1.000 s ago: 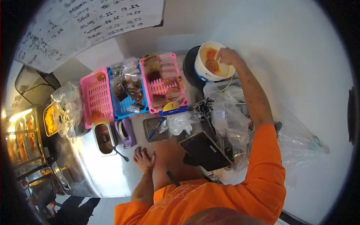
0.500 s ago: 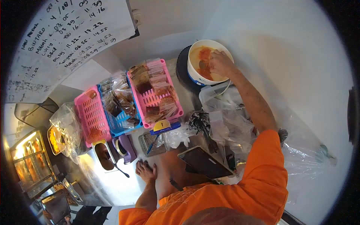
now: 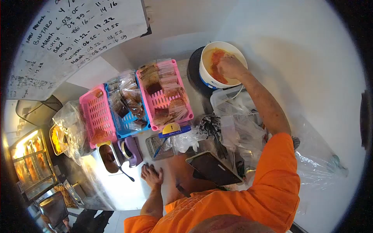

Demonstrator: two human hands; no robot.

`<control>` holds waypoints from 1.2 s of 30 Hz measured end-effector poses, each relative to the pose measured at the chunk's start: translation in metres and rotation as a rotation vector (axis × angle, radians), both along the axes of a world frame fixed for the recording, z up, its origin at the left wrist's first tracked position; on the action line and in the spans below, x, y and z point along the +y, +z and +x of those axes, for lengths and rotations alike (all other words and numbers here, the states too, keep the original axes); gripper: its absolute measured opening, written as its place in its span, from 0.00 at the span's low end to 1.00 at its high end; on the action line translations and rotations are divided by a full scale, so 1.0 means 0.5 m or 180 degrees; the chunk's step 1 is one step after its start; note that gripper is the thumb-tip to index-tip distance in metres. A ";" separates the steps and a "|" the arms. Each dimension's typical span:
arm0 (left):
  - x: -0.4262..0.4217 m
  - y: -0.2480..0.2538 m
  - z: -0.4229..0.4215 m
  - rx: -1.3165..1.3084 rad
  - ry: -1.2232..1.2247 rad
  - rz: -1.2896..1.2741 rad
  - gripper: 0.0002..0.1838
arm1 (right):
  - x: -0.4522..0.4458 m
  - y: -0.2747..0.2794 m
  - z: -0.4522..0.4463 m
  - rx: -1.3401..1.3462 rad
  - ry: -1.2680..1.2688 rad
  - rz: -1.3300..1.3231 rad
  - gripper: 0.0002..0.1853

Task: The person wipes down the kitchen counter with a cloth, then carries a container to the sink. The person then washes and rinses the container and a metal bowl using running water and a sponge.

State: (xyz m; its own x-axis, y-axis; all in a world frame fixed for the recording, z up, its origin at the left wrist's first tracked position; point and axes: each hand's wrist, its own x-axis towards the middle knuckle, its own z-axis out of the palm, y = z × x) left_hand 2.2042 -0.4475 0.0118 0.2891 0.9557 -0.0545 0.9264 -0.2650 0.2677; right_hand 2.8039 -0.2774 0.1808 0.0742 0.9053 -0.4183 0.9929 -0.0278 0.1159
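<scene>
My right hand (image 3: 232,66) reaches inside a white bucket (image 3: 203,73) at the top right, its fingers curled together and pointing down. What they hold is hidden by the hand. Red-orange sauce (image 3: 216,62) streaks the pale inside of the bucket. My left hand (image 3: 152,175) rests palm down on the metal table (image 3: 134,194), fingers apart and holding nothing. Close to it are a purple tape dispenser (image 3: 135,152) and a metal container of brown sauce (image 3: 108,158) with a spoon (image 3: 126,173) leaning out.
A pink basket (image 3: 182,83), a blue basket (image 3: 123,132) and another pink basket (image 3: 94,93) hold sachets. A tablet (image 3: 215,169) stands before my chest. Plastic bags (image 3: 241,132) crowd below the bucket. A whiteboard (image 3: 77,35) hangs top left; another person (image 3: 91,221) shows bottom left.
My right hand has shifted slightly within the bucket, and a dark rounded thing seen beside its fingers earlier is now hidden. My left hand stays put. The view has tilted a little.
</scene>
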 end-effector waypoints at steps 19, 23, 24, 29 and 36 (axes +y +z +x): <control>0.001 -0.007 -0.015 -0.0059 -0.0118 0.0116 0.27 | 0.050 0.070 -0.005 -0.0151 -0.0867 0.1296 0.08; 0.009 0.009 -0.014 -0.0219 -0.0035 0.0025 0.26 | 0.035 0.127 0.013 -0.0233 -0.0592 0.1549 0.07; 0.006 0.004 -0.018 -0.0207 0.0000 -0.0007 0.27 | 0.033 0.145 0.004 -0.0335 -0.0527 0.1579 0.06; 0.003 0.002 -0.034 -0.0366 0.0088 -0.0179 0.28 | 0.036 0.121 -0.009 -0.0423 0.0408 0.2453 0.10; 0.006 0.016 -0.053 -0.0424 0.0123 -0.0148 0.27 | 0.173 0.220 -0.442 0.0585 0.0835 0.2592 0.10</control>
